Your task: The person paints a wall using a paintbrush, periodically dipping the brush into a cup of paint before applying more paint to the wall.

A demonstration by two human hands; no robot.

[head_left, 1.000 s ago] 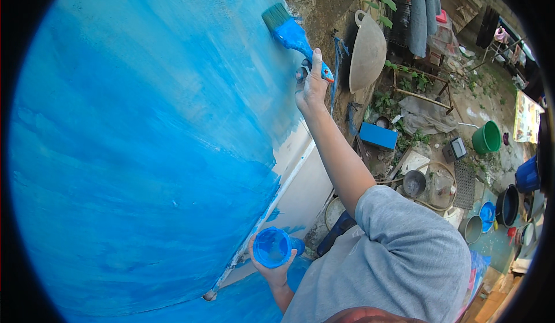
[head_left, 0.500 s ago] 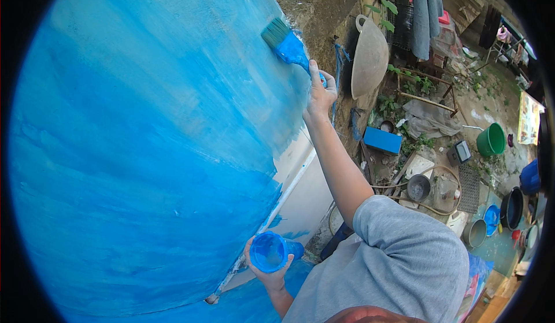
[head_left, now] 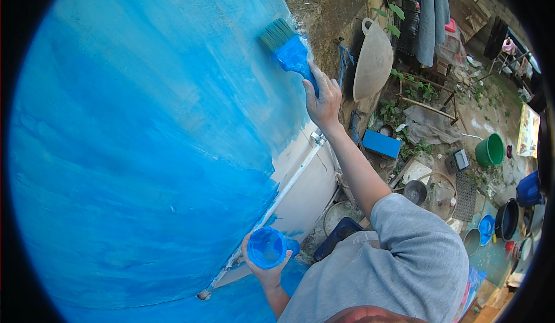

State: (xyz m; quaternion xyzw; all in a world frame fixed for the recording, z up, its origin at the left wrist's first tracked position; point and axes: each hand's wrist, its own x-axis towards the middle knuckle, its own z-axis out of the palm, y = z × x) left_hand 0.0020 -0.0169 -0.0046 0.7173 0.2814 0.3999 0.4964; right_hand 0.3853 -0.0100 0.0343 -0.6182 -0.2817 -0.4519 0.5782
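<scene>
Right hand: the right hand (head_left: 325,97) is raised high on an outstretched arm, fingers (head_left: 334,87) clenched round the handle of a wide paintbrush (head_left: 287,48) smeared with blue.
Paintbrush: its bristles lie against the wall (head_left: 144,149) near the upper right edge of the painted area, handle slanting down into the hand.
Left hand: the left hand (head_left: 265,268) is low, close to the body, fingers grasping a small blue paint cup (head_left: 266,247) from beneath, the cup's open mouth facing the camera.
Wall: a broad surface covered in wet-looking blue, streaked lighter toward the top; a pale unpainted patch (head_left: 306,190) remains at its lower right.
Pipe: a thin white pipe (head_left: 277,199) runs diagonally across the pale patch, passing just beside the cup.
Sleeve: a grey sleeve (head_left: 416,248) covers the right shoulder.
Yard: to the right, well apart from the hands, sit a green bucket (head_left: 490,149), a blue box (head_left: 381,144), a large pale basin (head_left: 373,63) leaning upright, and dark pots (head_left: 507,219).
</scene>
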